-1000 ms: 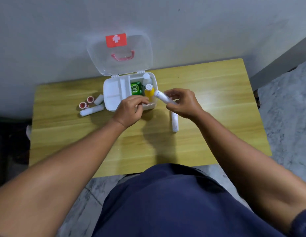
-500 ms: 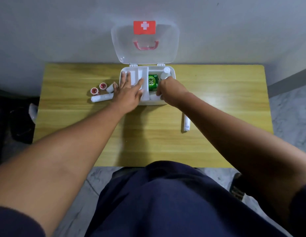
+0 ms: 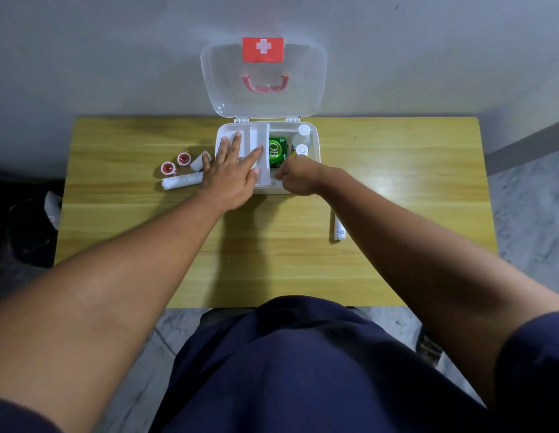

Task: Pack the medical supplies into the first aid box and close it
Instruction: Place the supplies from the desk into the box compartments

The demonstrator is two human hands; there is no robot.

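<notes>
My left hand (image 3: 231,179) flat, fingers spread, on tray of first aid box (image 3: 314,142); holds nothing. My right hand (image 3: 298,179) curled at box front; contents cannot tell. White tube (image 3: 338,229) on desk (image 3: 115,220), 5 o'clock of right grip, long axis 12–6; right hand nearer.

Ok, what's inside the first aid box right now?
In the first aid box, right compartment: a green packet and two white-capped bottles. The left hand lies flat over the white tray; the right hand covers the front corner, so anything beneath is hidden.
</notes>
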